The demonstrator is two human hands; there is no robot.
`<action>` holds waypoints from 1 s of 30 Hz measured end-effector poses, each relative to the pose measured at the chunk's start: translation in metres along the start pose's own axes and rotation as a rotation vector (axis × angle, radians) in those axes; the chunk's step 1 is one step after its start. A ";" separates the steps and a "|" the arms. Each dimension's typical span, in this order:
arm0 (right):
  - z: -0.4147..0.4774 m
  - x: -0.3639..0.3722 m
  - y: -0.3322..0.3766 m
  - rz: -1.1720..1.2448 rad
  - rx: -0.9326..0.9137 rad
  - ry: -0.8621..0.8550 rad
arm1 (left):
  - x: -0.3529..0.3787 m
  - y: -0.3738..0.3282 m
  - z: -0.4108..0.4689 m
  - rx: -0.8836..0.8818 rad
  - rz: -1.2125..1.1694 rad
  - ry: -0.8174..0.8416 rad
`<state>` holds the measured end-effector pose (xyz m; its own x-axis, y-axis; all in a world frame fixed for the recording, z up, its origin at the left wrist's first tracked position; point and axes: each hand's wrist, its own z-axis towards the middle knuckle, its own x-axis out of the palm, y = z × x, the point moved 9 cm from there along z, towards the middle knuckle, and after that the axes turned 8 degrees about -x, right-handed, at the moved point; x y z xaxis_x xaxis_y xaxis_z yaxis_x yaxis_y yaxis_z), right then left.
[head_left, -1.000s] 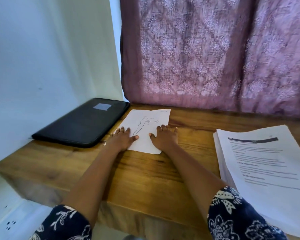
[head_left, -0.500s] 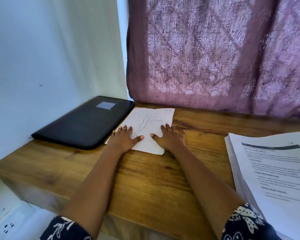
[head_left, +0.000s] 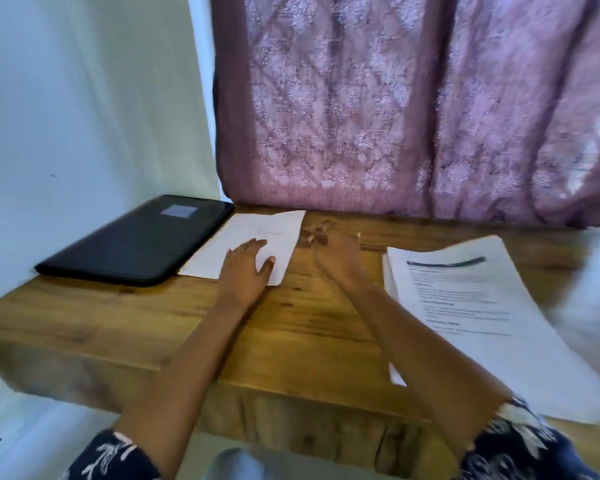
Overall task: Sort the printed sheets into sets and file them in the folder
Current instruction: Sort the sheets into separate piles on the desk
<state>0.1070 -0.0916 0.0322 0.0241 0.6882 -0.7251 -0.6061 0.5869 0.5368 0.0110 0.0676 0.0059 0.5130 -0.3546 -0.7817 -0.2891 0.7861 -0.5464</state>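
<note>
My left hand (head_left: 245,268) lay flat with straight fingers, pressing the single sheet (head_left: 278,233). It covered part of the sheet's near edge, and the faint print beyond my fingertips was too smeared to read. My right hand (head_left: 336,254) was just right of that sheet, off the paper, over the table (head_left: 309,323). Blur dissolved its fingers, so I could not tell whether they were curled or loose. The black folder (head_left: 136,244) sat closed just left of my left hand, beside the sheet. The stack of printed sheets (head_left: 482,317) lay right of my right hand, its text blurred and its near end partly hidden behind my sleeve (head_left: 520,445).
</note>
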 end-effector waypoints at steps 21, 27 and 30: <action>-0.194 -0.286 -0.294 -0.280 0.741 -0.252 | 0.208 -0.276 -0.137 0.033 -0.417 0.587; -0.218 -0.335 -0.318 -0.360 0.806 -0.370 | 0.238 -0.333 -0.152 0.099 -0.316 0.624; -0.218 -0.346 -0.314 -0.466 0.747 -0.410 | 0.242 -0.342 -0.153 0.082 -0.330 0.647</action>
<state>0.1164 -0.6067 0.0201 0.4947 0.3301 -0.8039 0.1919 0.8607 0.4715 0.1105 -0.3644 -0.0423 -0.0248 -0.7882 -0.6150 -0.1278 0.6126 -0.7800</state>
